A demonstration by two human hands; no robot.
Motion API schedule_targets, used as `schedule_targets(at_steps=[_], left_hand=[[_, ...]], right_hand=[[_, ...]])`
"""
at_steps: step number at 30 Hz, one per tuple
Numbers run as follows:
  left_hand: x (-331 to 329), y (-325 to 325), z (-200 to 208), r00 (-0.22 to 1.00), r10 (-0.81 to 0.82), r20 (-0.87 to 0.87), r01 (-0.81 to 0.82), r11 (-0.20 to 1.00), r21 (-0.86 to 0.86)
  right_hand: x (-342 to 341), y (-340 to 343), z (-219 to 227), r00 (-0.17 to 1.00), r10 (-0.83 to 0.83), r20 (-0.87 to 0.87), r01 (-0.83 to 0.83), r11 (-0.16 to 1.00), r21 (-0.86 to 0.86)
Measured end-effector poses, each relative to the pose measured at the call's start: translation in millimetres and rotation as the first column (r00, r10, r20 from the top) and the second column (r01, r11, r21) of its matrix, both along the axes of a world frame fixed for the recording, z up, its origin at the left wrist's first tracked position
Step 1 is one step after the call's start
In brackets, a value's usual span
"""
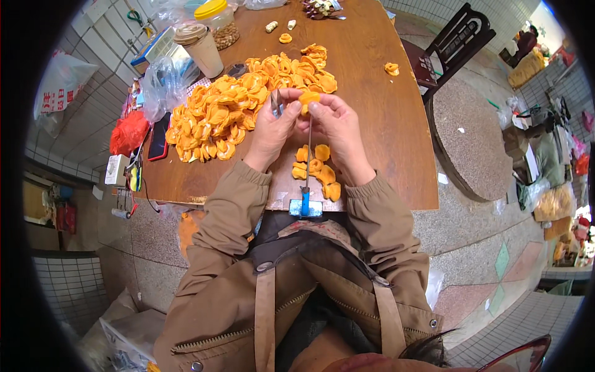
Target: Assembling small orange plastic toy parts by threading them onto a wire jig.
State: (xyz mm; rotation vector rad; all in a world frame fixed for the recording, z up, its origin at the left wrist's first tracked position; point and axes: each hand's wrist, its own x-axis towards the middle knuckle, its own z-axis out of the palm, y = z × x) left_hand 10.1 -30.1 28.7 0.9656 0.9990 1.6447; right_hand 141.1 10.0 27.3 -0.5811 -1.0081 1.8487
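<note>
My left hand point(274, 133) is closed, with a pointed two-pronged metal tool point(276, 104) sticking up from it; most of the tool is hidden. Pinched in the fingers of my right hand point(339, 127) is an orange petal-shaped piece point(308, 99). The piece is at the top of a thin metal rod point(309, 149), and I cannot tell whether the rod runs through it. A blue clamp point(305, 206) at the table's near edge holds the rod. Several small orange pieces point(333, 191) lie beside the rod, and a large heap of orange petal pieces point(214, 118) covers the table to the left.
Behind the heap stand a lidded cup point(201, 53) and a yellow-capped jar point(222, 28). A phone point(159, 137) lies at the left edge of the wooden table point(396, 142), near a red plastic bag point(129, 133). To the right are a dark chair point(455, 43) and a round slab point(468, 139).
</note>
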Motion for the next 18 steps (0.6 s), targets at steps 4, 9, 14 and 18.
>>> schedule_targets(at_steps=[4, 9, 14, 18], left_hand=[[3.1, 11.9, 0.1, 0.991, -0.031, -0.132, 0.037, 0.998, 0.047], [4.2, -0.6, -0.8, 0.994, -0.061, -0.086, 0.054, 0.996, -0.075], [6.7, 11.8, -3.2, 0.986, 0.008, -0.165, -0.016, 0.999, -0.046], [-4.0, 32.3, -8.4, 0.977, 0.136, -0.164, -0.138, 0.990, 0.000]], right_hand=[[4.2, 3.5, -12.5, 0.996, -0.025, -0.085, 0.022, 0.999, -0.037], [13.2, -7.9, -18.5, 0.997, 0.017, -0.082, -0.023, 0.997, -0.071], [27.9, -16.5, -19.1, 0.982, -0.096, 0.160, 0.074, 0.988, 0.138], [57.9, -22.7, -29.9, 0.829, -0.236, 0.507, -0.055, 0.868, 0.494]])
